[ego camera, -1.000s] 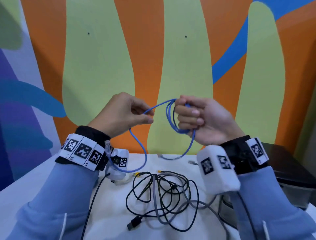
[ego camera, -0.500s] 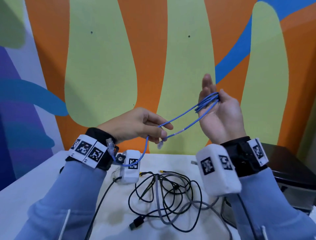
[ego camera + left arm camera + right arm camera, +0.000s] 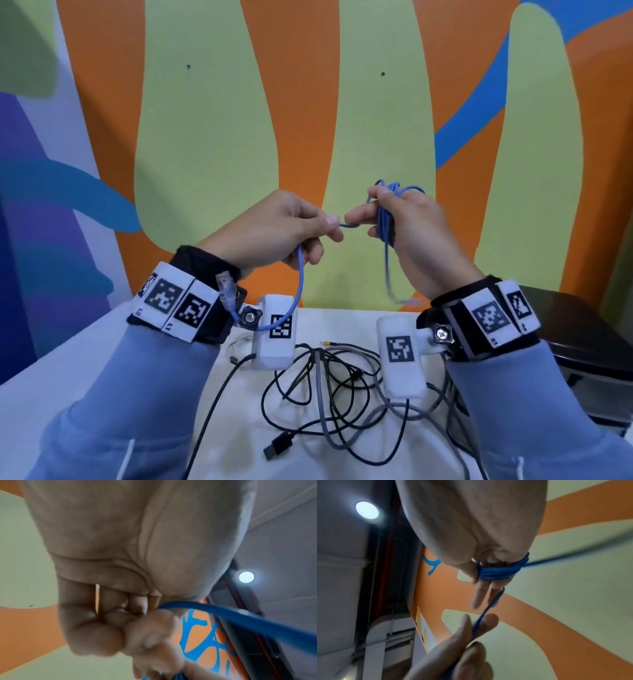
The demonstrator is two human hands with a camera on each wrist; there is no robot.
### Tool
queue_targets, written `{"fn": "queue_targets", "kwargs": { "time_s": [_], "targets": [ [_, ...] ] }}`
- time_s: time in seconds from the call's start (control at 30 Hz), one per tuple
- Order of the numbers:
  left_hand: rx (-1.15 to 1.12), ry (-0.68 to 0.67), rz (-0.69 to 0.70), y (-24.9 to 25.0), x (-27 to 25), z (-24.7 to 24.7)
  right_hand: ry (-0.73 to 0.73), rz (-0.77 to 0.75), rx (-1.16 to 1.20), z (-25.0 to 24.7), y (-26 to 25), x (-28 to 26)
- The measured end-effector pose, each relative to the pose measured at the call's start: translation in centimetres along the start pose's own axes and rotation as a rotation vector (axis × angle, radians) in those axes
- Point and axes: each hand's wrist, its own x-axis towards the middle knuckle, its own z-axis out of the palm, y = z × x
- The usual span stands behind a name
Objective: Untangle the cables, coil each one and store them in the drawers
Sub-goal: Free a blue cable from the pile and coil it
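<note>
A thin blue cable [image 3: 385, 219] is wound in several turns round the fingers of my right hand [image 3: 404, 222], raised in front of the wall. The right wrist view shows the coil [image 3: 500, 572] across those fingers. My left hand [image 3: 294, 229] pinches a short strand of the same cable just left of the right hand; its thumb and finger [image 3: 471, 626] squeeze that strand. From the left hand the cable [image 3: 240, 619] loops down to a clear plug [image 3: 226, 289] by my left wrist. A blurred loose end [image 3: 409, 301] hangs under the right hand.
A tangle of black and grey cables [image 3: 335, 387] lies on the white table [image 3: 68, 377] below my wrists, with a black USB plug [image 3: 277, 450] at its front. A dark drawer unit [image 3: 582, 342] stands at the right edge. The painted wall is close behind.
My right hand has dropped and turned from an upright open palm so its fingers close over the coil. The left hand has risen and moved in, so the stretched strand is now short.
</note>
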Motion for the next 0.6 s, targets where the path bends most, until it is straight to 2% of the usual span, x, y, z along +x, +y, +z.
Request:
{"fn": "queue_targets", "kwargs": {
  "time_s": [0.1, 0.2, 0.27, 0.3, 0.37, 0.43, 0.47, 0.53, 0.6],
  "targets": [
    [0.006, 0.230, -0.044, -1.7, 1.2, -0.5, 0.002, 0.121, 0.333, -0.5, -0.2, 0.2],
    [0.013, 0.377, -0.065, -3.7, 2.1, -1.1, -0.225, 0.228, 0.674, -1.1, -0.7, -0.2],
    [0.148, 0.337, -0.055, -4.3, 2.1, -0.6, -0.383, 0.276, 0.880, -1.0, -1.0, -0.6],
    [0.244, 0.259, -0.048, -4.3, 2.0, -0.1, -0.421, 0.277, 0.969, -0.7, -1.0, -0.7],
    [0.392, 0.017, -0.030, -3.3, 1.5, 1.2, -0.376, 0.231, 1.031, 0.0, -0.7, -0.6],
    [0.385, -0.209, 0.007, -1.4, 0.8, 2.6, -0.277, 0.128, 0.850, 0.9, -0.4, -0.4],
    [0.351, -0.270, 0.033, -0.4, 0.5, 3.0, -0.205, 0.057, 0.630, 1.5, -0.3, -0.4],
    [0.262, -0.271, 0.075, 1.1, 0.1, 2.9, -0.053, -0.050, 0.013, 2.1, 0.5, -0.5],
    [0.098, -0.227, 0.069, 1.4, 0.0, 2.1, 0.002, -0.136, -0.503, 2.3, 1.2, -0.7]
  ]
}}
